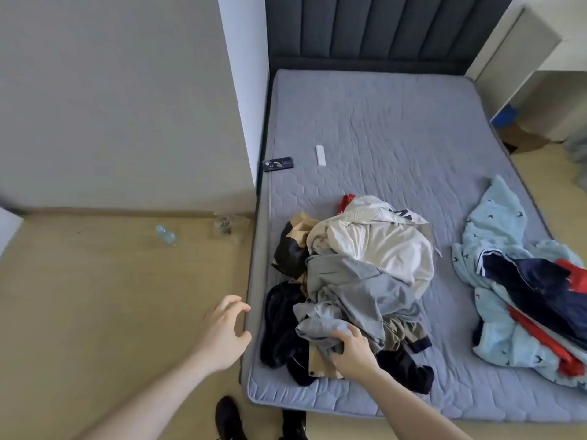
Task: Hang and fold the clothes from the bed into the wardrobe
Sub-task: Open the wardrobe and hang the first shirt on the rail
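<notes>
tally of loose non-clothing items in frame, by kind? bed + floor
Small dark rectangular phone-like case on the grey quilted mattress: 1
Slim white remote-like bar on it: 1
Clear plastic bottle on the floor: 1
Total: 3

Both forearms (152, 392) are bare, sleeveless; black shoes (229, 419) cover the feet.

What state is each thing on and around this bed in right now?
Right hand: gripping the grey garment.
Left hand: empty, fingers loosely spread, beside the bed edge.
Grey garment: crumpled atop the pile.
White garment: bunched, unfolded.
Black garment: heaped at the pile's left.
Light blue blanket: rumpled, partly under navy-and-red clothing.
Phone: lying flat.
Plastic bottle: lying on the floor.
</notes>
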The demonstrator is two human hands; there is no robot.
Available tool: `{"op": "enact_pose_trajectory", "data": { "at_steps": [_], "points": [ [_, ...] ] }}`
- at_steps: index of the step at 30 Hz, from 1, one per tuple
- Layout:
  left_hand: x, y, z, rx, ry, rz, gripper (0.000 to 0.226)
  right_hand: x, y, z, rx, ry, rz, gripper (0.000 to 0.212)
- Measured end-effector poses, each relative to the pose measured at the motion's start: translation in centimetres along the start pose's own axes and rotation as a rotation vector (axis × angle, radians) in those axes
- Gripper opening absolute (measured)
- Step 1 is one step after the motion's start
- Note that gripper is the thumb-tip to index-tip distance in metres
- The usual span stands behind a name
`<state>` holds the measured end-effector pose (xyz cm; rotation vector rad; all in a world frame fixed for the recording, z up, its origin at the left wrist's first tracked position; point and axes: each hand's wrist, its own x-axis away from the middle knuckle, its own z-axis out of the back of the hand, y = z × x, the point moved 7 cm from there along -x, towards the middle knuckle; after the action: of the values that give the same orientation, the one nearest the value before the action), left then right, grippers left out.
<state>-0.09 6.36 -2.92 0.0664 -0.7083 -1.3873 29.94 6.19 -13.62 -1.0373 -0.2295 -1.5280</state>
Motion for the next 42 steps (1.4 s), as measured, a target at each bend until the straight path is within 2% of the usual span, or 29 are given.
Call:
{"op": "enact_pose_trajectory", "data": {
  "at_steps": [7, 12, 15, 18, 21, 24, 27, 29, 32, 34, 39, 40, 41, 42],
  "points": [
    [-4.1, -2.8, -5.0, -0.012, -0.081, 0.062, 0.038, -8.6, 1.9, -4.0, 0.214, -0.162, -0.052, 0.061],
    [-5.2, -4.5, -6.4, -0.007, -0.055, 0.073, 0.035, -12.8, 3.8, -6.2, 0.267, -0.202, -0.093, 0.049],
    [-5.0, -4.9, -6.2, -0.029, -0.055, 0.087, 0.035, -13.0, 3.8, -6.1, 0.25, -0.098, -0.09, 0.042],
    [-4.4, -4.3, -5.1, -0.038, -0.078, 0.108, 0.034, -10.6, 1.5, -3.3, -0.005, 0.1, -0.026, 0.027],
    [-3.0, -1.8, -2.7, 0.033, -0.079, 0.089, 0.031, -5.2, -2.1, 2.3, -0.365, 0.278, 0.122, 0.025],
    [-1.3, 2.0, -0.6, 0.207, -0.164, 0.045, 0.034, 2.1, -6.2, 9.5, -0.57, 0.332, 0.328, 0.024],
    [0.2, 6.3, 1.3, 0.294, -0.249, -0.058, 0.064, 9.2, -10.8, 16.8, -0.584, 0.304, 0.547, 0.027],
    [0.8, 9.2, 3.2, 0.324, -0.212, -0.134, 0.085, 13.5, -13.7, 21.3, -0.583, 0.308, 0.678, 0.036],
    [1.1, 13.4, 7.6, 0.373, -0.001, -0.253, 0.093, 19.2, -18.1, 26.9, -0.581, 0.343, 0.86, 0.034],
    [1.1, 15.7, 10.4, 0.4, 0.083, -0.31, 0.099, 22.4, -20.9, 29.3, -0.577, 0.346, 0.959, 0.035],
    [0.6, 19.1, 15.2, 0.387, 0.056, -0.368, 0.113, 29.6, -28.0, 33.1, -0.537, 0.418, 1.213, 0.034],
    [0.6, 19.4, 16.1, 0.417, 0.024, -0.384, 0.11, 30.7, -29.3, 33.7, -0.536, 0.425, 1.252, 0.034],
    [0.9, 19.6, 17.1, 0.463, -0.008, -0.425, 0.097, 31.8, -30.6, 34.0, -0.54, 0.421, 1.289, 0.034],
    [1.3, 19.6, 18.1, 0.506, -0.024, -0.475, 0.074, 32.7, -31.8, 34.3, -0.551, 0.402, 1.326, 0.033]
  ]
}}
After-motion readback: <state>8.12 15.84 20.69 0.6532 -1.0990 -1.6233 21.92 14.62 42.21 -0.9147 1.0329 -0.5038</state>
